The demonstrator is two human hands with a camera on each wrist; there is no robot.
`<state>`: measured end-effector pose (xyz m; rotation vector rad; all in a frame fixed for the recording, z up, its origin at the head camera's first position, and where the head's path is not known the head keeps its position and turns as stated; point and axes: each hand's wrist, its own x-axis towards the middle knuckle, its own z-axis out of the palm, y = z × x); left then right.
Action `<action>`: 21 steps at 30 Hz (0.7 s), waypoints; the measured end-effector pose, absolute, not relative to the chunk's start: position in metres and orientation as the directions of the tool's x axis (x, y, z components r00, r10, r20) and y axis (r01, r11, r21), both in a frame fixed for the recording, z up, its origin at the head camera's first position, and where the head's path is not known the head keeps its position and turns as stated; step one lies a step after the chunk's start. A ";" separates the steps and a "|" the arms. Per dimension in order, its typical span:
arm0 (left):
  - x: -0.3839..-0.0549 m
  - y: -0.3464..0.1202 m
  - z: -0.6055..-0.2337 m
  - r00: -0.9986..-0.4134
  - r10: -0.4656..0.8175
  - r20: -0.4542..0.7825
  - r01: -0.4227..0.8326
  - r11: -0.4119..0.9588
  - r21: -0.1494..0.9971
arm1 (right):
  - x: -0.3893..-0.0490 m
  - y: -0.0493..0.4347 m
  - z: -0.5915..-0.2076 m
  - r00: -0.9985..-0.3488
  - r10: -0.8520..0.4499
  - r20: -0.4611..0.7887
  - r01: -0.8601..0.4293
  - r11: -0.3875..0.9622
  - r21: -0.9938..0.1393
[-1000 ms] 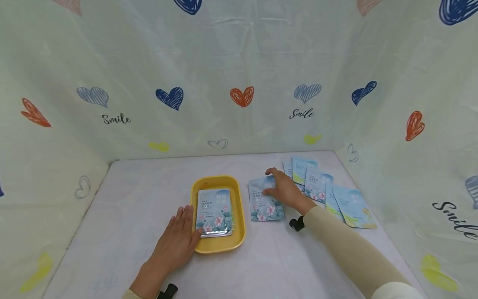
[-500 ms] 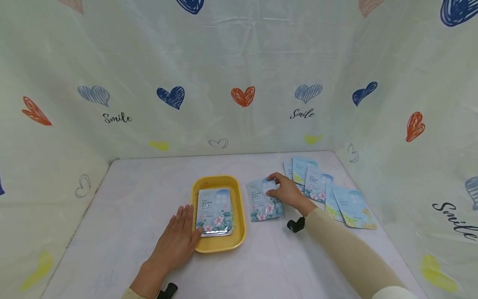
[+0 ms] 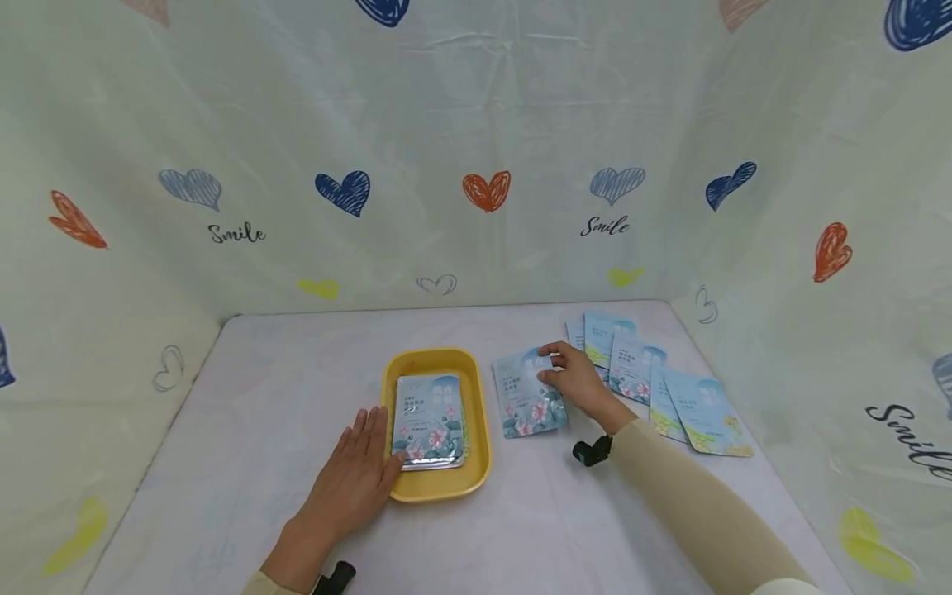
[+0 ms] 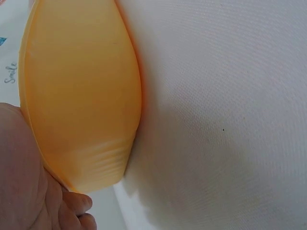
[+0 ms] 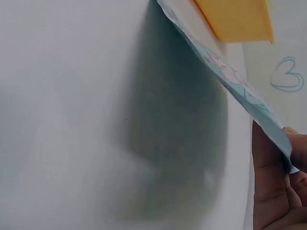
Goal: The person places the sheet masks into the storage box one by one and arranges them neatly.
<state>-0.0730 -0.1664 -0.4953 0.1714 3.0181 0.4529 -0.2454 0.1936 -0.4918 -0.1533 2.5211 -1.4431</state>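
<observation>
In the head view, my right hand (image 3: 583, 382) pinches the upper right edge of a flat blue sachet (image 3: 524, 401) printed with pink flowers, right of the yellow tray (image 3: 482, 413). The right wrist view shows this sachet (image 5: 235, 79) slanting, its gripped end raised over the white table and casting a shadow. Thumb on one side, fingers on the other. My left hand (image 3: 351, 475) rests with straight fingers along the tray's left rim, thumb over the near left edge. Inside the tray lie stacked sachets, the top one (image 3: 429, 421) also flower-printed, with silvery edges at the bottom.
Several more sachets lie overlapping at the table's right, among them a blue and yellow one (image 3: 706, 413) and a flowered one (image 3: 635, 368). A heart-printed curtain (image 3: 402, 99) encloses the table (image 3: 245, 446) at the back and sides.
My right fingers, spread over the sachet earlier, have closed into a pinch on its edge. The sachet has shifted and turned slightly. My left hand and the tray stay in place.
</observation>
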 end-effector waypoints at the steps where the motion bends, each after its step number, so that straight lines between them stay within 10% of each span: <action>1: -0.073 -0.166 -0.495 -0.990 0.121 -0.071 0.095 0.950 0.297 | -0.245 0.194 -0.491 -0.968 -0.207 -0.141 0.020 0.495 -0.868; 21: -0.072 -0.162 -0.497 -0.993 0.114 -0.004 0.109 0.959 0.262 | -0.250 0.181 -0.430 -0.986 -0.166 -0.010 -0.040 0.294 -0.955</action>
